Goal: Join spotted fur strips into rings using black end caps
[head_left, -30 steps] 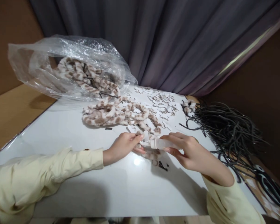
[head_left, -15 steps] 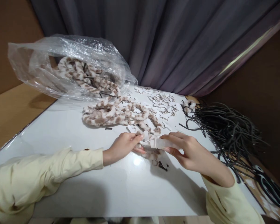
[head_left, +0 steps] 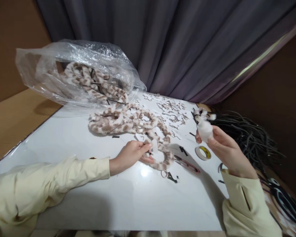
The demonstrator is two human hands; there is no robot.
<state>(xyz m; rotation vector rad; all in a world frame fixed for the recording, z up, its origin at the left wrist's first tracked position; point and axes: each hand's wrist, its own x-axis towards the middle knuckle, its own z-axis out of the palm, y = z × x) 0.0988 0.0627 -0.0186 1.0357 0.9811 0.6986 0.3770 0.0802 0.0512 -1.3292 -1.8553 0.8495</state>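
In the head view, a fluffy mottled loop [head_left: 168, 159] is being pinched at the centre by the left hand [head_left: 131, 153], extending rightward. To its upper right, well apart, a whitish bottle [head_left: 204, 131] is being gripped by the right hand [head_left: 223, 144], long axis unclear. A glossy white table [head_left: 143, 204] is being overlooked by a dark curtain [head_left: 118, 26] up top.

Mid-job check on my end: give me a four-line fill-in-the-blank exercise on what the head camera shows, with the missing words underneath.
1. The left hand grips a furry ring patterned in white and ____.
2. Of the white bottle and the tape roll, the right hand holds the ____.
3. The tangled cords are ____ in colour.
4. The clear plastic bag lies on the ____ side of the picture.

Missing words: brown; bottle; black; left.
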